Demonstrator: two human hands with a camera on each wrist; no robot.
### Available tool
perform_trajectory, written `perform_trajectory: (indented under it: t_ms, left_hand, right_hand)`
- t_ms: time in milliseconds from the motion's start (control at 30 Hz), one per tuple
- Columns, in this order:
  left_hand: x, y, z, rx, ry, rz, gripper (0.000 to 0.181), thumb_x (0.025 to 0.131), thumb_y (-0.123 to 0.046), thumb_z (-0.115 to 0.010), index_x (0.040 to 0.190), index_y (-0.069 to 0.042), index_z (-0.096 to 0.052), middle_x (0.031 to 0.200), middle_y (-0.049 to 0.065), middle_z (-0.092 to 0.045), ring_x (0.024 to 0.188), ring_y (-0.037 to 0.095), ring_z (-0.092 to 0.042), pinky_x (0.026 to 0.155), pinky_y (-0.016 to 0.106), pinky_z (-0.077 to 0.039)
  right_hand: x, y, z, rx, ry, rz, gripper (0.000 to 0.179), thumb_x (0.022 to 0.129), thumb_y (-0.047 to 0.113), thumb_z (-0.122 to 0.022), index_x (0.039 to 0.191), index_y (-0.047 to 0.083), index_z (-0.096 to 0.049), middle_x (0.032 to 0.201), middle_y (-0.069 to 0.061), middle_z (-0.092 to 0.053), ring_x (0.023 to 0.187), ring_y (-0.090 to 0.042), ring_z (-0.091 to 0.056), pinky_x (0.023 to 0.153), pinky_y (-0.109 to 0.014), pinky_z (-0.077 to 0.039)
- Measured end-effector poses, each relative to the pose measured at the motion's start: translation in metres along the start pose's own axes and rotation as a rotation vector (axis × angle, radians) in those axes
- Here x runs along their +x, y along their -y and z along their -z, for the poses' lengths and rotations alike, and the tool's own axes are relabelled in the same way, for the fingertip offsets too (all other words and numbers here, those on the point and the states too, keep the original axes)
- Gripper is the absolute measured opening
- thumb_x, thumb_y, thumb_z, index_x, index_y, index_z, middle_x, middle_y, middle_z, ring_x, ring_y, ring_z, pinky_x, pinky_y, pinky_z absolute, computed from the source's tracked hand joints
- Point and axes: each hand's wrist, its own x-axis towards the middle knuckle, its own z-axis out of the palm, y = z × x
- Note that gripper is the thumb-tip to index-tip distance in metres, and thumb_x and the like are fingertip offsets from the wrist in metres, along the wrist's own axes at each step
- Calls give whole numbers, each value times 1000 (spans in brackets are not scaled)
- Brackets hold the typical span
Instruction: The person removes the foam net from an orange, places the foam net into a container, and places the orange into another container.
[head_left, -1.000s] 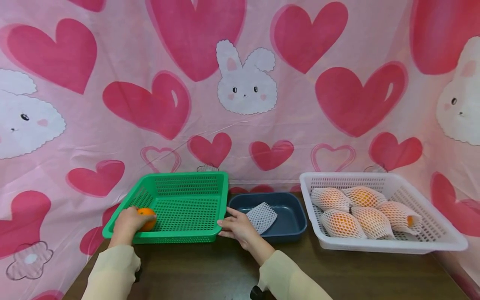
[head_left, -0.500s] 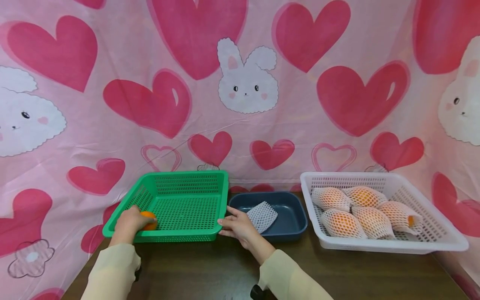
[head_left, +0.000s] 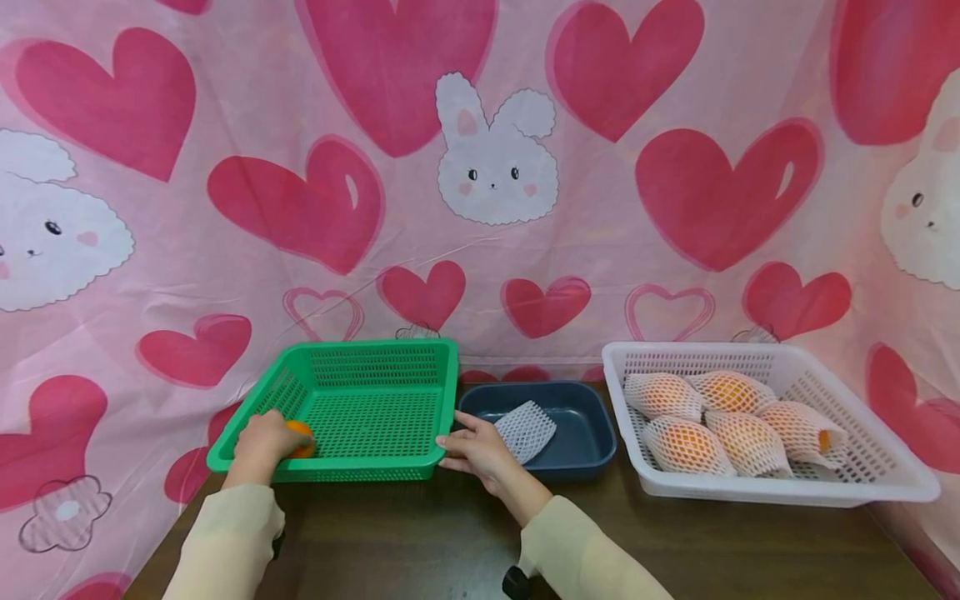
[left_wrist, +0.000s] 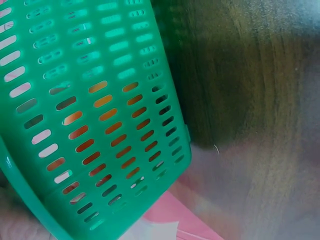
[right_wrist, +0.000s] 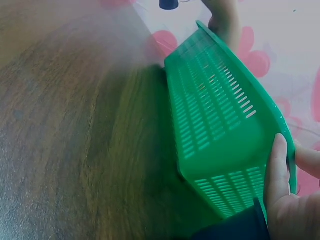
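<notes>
In the head view my left hand (head_left: pixel 264 442) reaches over the front left corner of the green basket (head_left: pixel 375 474), its fingers round an orange (head_left: pixel 303 440) low inside. The hand covers much of the fruit. Orange colour shows through the slots of the basket wall (left_wrist: pixel 117 65) in the left wrist view. My right hand (head_left: pixel 478 450) pinches the basket's rim near the front right corner. The thumb lies on one side of the rim and the fingers on the other, as the right wrist view shows at the green rim (right_wrist: pixel 267 97).
A dark blue tray (head_left: pixel 577 425) with a white foam net (head_left: pixel 527 431) in it stands right of the green basket. Farther right, a white basket (head_left: pixel 750 490) holds several net-wrapped orange fruits (head_left: pixel 686 446). Behind the brown table (head_left: pixel 405 542) hangs a pink heart-print cloth (head_left: pixel 495 250).
My left hand has sunk slightly and turned over the orange, which shows less and sits a little farther right. The right hand keeps its grip on the basket rim.
</notes>
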Motion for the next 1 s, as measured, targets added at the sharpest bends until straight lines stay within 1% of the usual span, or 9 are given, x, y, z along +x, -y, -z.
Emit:
perform_trajectory:
  t_ms: [167, 333, 400, 500, 600, 700, 767, 900, 1000]
  left_hand:
    - [0, 1, 0, -1, -1, -3, 60, 85, -24, -76, 113, 18, -43, 101, 35, -44, 90, 47, -49, 73, 56, -49]
    - [0, -2, 3, -3, -2, -13, 60, 84, -23, -76, 116, 16, -43, 103, 35, -45, 92, 48, -50, 73, 57, -50]
    - [-1, -2, 4, -3, -3, -15, 60, 84, -23, -76, 117, 15, -44, 103, 35, -45, 93, 48, -50, 73, 57, -50]
    - [-2, -3, 5, 4, -18, -13, 61, 83, -24, -76, 118, 15, -45, 104, 35, -46, 93, 49, -50, 71, 57, -50]
    - [-1, -2, 7, 24, -58, -19, 60, 83, -26, -76, 118, 14, -47, 107, 35, -48, 94, 49, -52, 69, 56, -51]
    - [-1, -2, 10, 42, -106, -33, 62, 87, -28, -75, 124, 15, -48, 114, 38, -49, 100, 53, -52, 69, 57, -52]
    - [-1, -4, 12, 46, -122, -43, 65, 89, -29, -75, 128, 15, -48, 121, 40, -48, 104, 54, -52, 71, 59, -52]
    - [-2, -9, 15, 58, -136, -57, 68, 91, -33, -73, 134, 14, -48, 126, 40, -47, 107, 54, -52, 73, 59, -53]
    - [-2, -14, 14, 72, -151, -81, 69, 93, -34, -72, 136, 14, -47, 127, 39, -48, 106, 52, -54, 75, 58, -54]
  right_hand:
    - [1, 3, 1, -21, 3, -14, 65, 102, 3, -62, 156, -8, -29, 120, -26, -67, 86, -15, -71, 85, -38, -58]
    - [2, 5, 4, -55, -1, -36, 67, 101, 5, -63, 157, -8, -28, 111, -17, -71, 76, -10, -66, 80, -31, -60]
    - [2, 6, 5, -62, 7, -33, 67, 101, 6, -63, 156, -9, -28, 111, -18, -71, 75, -10, -66, 80, -31, -59]
    - [1, 7, 8, -69, 34, -20, 65, 102, 7, -62, 155, -11, -29, 120, -25, -68, 75, -9, -67, 82, -31, -59]
    - [0, 10, 12, -79, 59, -15, 62, 103, 7, -61, 153, -13, -31, 120, -24, -69, 76, -9, -69, 84, -32, -58]
    - [-1, 13, 17, -101, 78, -21, 60, 104, 7, -59, 153, -13, -32, 116, -18, -71, 81, -13, -71, 87, -34, -58]
    - [-3, 16, 21, -131, 92, -21, 58, 104, 9, -59, 152, -13, -34, 117, -18, -71, 88, -18, -73, 89, -36, -57]
    - [-6, 21, 27, -234, 127, 6, 55, 106, 13, -57, 151, -11, -37, 128, -24, -66, 106, -31, -71, 94, -41, -55]
    - [-8, 26, 31, -343, 159, 39, 54, 107, 16, -56, 150, -12, -40, 137, -28, -59, 115, -36, -67, 97, -43, -53]
